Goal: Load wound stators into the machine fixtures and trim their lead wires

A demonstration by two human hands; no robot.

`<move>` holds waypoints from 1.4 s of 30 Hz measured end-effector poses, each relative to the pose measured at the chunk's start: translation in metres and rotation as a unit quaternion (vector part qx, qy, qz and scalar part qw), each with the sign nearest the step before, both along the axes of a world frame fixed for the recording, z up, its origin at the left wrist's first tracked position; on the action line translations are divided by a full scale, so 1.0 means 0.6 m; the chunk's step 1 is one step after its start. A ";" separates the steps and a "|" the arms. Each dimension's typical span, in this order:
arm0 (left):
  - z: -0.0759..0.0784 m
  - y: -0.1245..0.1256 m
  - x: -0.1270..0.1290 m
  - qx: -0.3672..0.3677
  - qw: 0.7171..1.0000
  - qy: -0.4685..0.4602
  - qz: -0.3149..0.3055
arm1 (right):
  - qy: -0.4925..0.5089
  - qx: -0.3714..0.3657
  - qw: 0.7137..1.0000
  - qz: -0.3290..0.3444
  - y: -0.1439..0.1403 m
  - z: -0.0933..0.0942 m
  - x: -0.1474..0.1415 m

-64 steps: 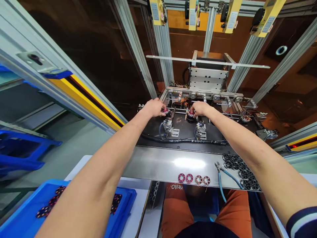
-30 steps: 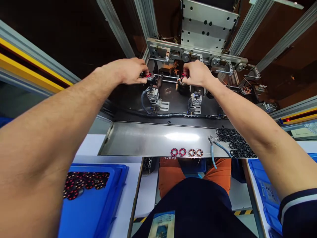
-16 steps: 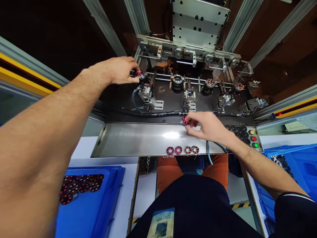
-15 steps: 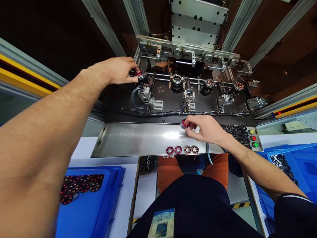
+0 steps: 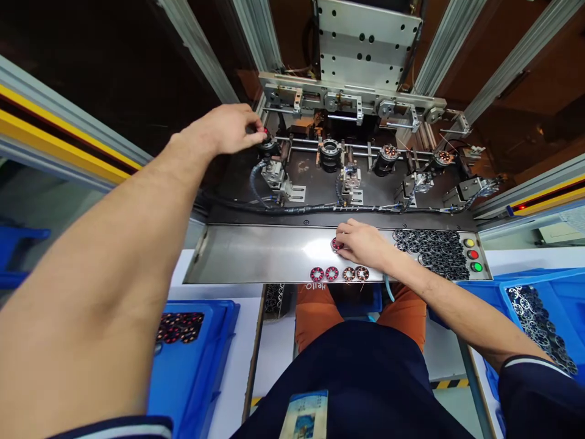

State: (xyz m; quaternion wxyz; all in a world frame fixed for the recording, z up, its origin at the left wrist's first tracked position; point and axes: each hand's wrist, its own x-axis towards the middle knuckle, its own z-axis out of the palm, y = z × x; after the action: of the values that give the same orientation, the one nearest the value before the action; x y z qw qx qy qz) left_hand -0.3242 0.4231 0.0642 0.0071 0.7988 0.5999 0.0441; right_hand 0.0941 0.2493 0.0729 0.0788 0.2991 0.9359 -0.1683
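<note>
L hand up at the far-left fixture, fingertips pinched on a red-wound stator. R hand curled round another stator, low on the steel tray

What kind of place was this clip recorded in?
Most likely a factory assembly station: a machine fixture framed in aluminium, a steel tray carrying small wound coil parts, control buttons, and blue parts bins.

Right hand hides most of red wound part; pliers mostly covered.
</note>
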 end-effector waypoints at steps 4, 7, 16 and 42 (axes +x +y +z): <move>0.081 -0.089 0.027 0.129 0.988 -0.076 0.031 | 0.008 -0.024 1.000 -0.005 0.007 -0.022 0.001; 0.119 -0.206 0.088 0.198 0.969 -0.147 -0.029 | 0.039 -0.047 0.998 -0.021 0.008 -0.038 0.010; -0.082 -0.413 0.258 -0.118 0.973 -0.157 -0.121 | 0.152 -0.108 0.982 0.000 -0.002 -0.029 0.046; 0.140 0.028 0.578 0.035 0.998 -0.042 0.020 | -0.076 0.141 0.955 -0.248 0.461 0.131 0.381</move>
State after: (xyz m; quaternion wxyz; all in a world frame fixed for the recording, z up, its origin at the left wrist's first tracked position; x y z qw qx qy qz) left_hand 0.0227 0.4396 0.1480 0.0037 0.7840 0.6129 0.0984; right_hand 0.3226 0.5259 0.1513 0.0625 0.5419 0.8377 -0.0252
